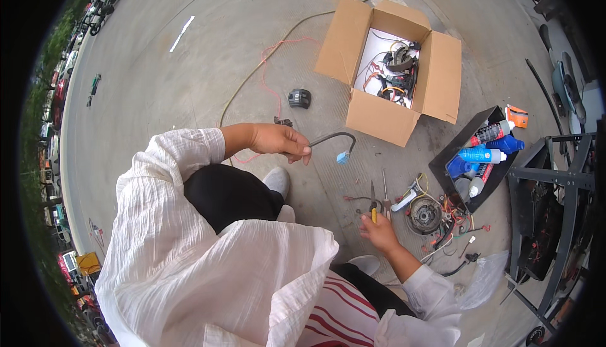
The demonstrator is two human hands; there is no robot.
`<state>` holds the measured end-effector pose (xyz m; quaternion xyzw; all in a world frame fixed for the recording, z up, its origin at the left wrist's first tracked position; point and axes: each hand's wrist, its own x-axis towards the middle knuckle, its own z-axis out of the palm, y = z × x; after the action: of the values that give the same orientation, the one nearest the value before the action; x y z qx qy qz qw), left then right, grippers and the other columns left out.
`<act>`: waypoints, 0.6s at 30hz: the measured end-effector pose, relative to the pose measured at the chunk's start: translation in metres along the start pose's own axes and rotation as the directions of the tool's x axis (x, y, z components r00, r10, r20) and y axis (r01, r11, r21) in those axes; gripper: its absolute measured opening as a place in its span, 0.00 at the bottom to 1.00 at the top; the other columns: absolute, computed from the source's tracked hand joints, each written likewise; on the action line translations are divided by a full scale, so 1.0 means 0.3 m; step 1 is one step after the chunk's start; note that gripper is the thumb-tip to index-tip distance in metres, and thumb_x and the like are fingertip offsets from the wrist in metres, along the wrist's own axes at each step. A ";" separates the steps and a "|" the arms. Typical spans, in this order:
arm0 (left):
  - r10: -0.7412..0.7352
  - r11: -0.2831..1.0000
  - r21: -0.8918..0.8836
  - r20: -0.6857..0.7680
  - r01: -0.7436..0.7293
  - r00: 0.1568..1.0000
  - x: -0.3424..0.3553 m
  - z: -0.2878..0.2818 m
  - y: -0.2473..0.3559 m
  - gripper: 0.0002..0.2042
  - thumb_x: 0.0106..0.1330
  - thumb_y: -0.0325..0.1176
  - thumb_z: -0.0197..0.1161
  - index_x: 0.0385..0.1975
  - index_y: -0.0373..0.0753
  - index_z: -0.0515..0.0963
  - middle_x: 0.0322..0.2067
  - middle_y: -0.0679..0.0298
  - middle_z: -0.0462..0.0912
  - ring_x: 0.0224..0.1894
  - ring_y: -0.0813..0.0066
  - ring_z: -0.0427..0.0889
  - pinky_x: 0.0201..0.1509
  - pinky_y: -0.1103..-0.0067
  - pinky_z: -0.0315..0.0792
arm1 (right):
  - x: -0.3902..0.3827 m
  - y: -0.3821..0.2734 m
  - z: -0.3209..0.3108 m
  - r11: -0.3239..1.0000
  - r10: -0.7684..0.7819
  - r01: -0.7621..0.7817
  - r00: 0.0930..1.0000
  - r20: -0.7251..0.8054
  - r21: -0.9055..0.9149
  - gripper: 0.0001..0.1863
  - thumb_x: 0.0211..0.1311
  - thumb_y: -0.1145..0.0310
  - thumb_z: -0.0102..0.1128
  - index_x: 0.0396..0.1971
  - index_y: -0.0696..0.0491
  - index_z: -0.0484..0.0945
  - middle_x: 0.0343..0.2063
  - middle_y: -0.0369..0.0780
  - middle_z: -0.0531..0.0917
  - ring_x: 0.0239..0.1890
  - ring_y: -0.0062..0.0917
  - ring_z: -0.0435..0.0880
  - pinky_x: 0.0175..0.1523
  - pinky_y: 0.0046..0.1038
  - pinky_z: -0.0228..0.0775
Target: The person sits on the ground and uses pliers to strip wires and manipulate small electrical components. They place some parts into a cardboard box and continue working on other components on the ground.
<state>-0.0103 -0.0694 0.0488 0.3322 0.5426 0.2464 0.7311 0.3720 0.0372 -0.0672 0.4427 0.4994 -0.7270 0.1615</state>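
My left hand (281,142) is closed in a pinch on one end of a short black cable (334,135). The cable arches to the right and hangs down to a light blue connector (343,157). Lower and to the right, my right hand (379,232) grips a tool with a yellow handle and a dark, narrow pointed tip (372,202); it looks like pliers, though its exact kind is too small to tell. Just beyond that hand lie a screwdriver (384,183), a round metal hub part (424,214) and several loose coloured wires (451,214).
An open cardboard box (382,116) holds wired parts. Right of it, a black bin (449,179) carries several bottles, beside an orange packet (516,117) and a black metal frame (549,176). A black part (299,98), a pink wire (265,75) and a long hose (278,41) lie on the floor.
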 end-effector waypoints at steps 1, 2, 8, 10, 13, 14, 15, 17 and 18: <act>0.044 0.988 -0.146 -0.048 -0.050 0.998 -0.014 -0.017 -0.014 0.17 0.73 0.45 0.50 0.34 0.37 0.78 0.21 0.72 0.66 0.26 0.80 0.65 0.45 0.77 0.67 | 0.038 -0.005 0.007 0.996 0.012 -0.012 1.000 -0.009 -0.084 0.16 0.68 0.61 0.55 0.45 0.58 0.75 0.38 0.38 0.78 0.38 0.24 0.79 0.40 0.27 0.78; 0.087 0.952 -0.287 -0.095 -0.111 0.992 -0.014 -0.038 -0.032 0.17 0.73 0.45 0.50 0.33 0.38 0.78 0.22 0.72 0.67 0.26 0.80 0.65 0.46 0.77 0.67 | 0.081 -0.004 0.004 0.986 0.024 -0.028 0.999 -0.027 -0.167 0.14 0.67 0.61 0.55 0.44 0.57 0.76 0.36 0.37 0.78 0.37 0.23 0.79 0.39 0.27 0.77; 0.018 0.711 -0.453 -0.753 -0.538 0.657 -0.070 -0.330 -0.222 0.10 0.69 0.34 0.53 0.47 0.41 0.74 0.21 0.77 0.60 0.23 0.85 0.61 0.32 0.80 0.69 | 0.269 0.008 0.046 0.783 -0.225 0.124 0.970 -0.092 -0.609 0.13 0.62 0.61 0.60 0.36 0.57 0.77 0.27 0.41 0.79 0.33 0.29 0.79 0.37 0.32 0.73; -0.170 0.791 -0.412 -0.858 -0.452 0.485 -0.029 -0.502 -0.349 0.15 0.66 0.29 0.52 0.52 0.39 0.72 0.23 0.74 0.64 0.23 0.82 0.65 0.33 0.79 0.73 | 0.266 0.022 0.085 0.695 -0.300 0.163 0.951 -0.076 -0.700 0.13 0.60 0.62 0.61 0.35 0.58 0.77 0.27 0.44 0.80 0.34 0.35 0.80 0.41 0.36 0.72; -0.366 0.879 -0.421 -0.896 -0.223 0.250 0.080 -0.672 -0.487 0.19 0.62 0.27 0.52 0.54 0.37 0.72 0.30 0.68 0.73 0.29 0.74 0.75 0.35 0.75 0.77 | 0.256 0.068 0.112 0.584 -0.288 0.141 0.957 -0.043 -0.799 0.13 0.57 0.64 0.62 0.38 0.57 0.78 0.35 0.47 0.80 0.39 0.41 0.79 0.46 0.39 0.71; -0.366 0.892 -0.409 -0.904 -0.193 0.222 0.112 -0.718 -0.514 0.19 0.61 0.27 0.53 0.54 0.35 0.71 0.32 0.64 0.75 0.31 0.70 0.77 0.35 0.73 0.78 | 0.255 0.071 0.129 0.613 -0.300 0.146 0.952 -0.058 -0.777 0.14 0.56 0.63 0.63 0.39 0.56 0.78 0.36 0.48 0.80 0.39 0.41 0.79 0.46 0.38 0.71; -0.363 0.904 -0.396 -0.910 -0.161 0.200 0.142 -0.754 -0.530 0.20 0.60 0.27 0.54 0.54 0.33 0.71 0.34 0.61 0.77 0.33 0.67 0.79 0.35 0.70 0.79 | 0.250 0.081 0.145 0.643 -0.308 0.147 0.948 -0.078 -0.751 0.16 0.56 0.63 0.63 0.40 0.56 0.77 0.38 0.48 0.79 0.39 0.40 0.79 0.47 0.38 0.71; -0.381 0.915 -0.399 -0.907 -0.069 0.181 0.206 -0.804 -0.550 0.21 0.58 0.28 0.56 0.52 0.30 0.71 0.38 0.53 0.80 0.37 0.61 0.82 0.36 0.67 0.80 | 0.253 0.094 0.171 0.712 -0.272 0.121 0.956 -0.113 -0.691 0.19 0.56 0.62 0.64 0.45 0.56 0.76 0.42 0.49 0.78 0.39 0.39 0.79 0.47 0.36 0.72; -0.404 0.911 -0.412 -0.898 -0.009 0.177 0.230 -0.824 -0.557 0.21 0.57 0.29 0.58 0.51 0.29 0.72 0.40 0.48 0.80 0.38 0.58 0.84 0.35 0.65 0.80 | 0.255 0.082 0.192 0.712 -0.268 0.113 0.956 -0.119 -0.693 0.19 0.56 0.62 0.63 0.45 0.55 0.76 0.42 0.49 0.78 0.39 0.39 0.79 0.47 0.36 0.72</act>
<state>-0.2269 -0.0756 -0.1675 -0.0975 0.8689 0.3862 0.2940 0.3182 -0.0081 -0.1369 0.3730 0.7873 -0.4559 0.1819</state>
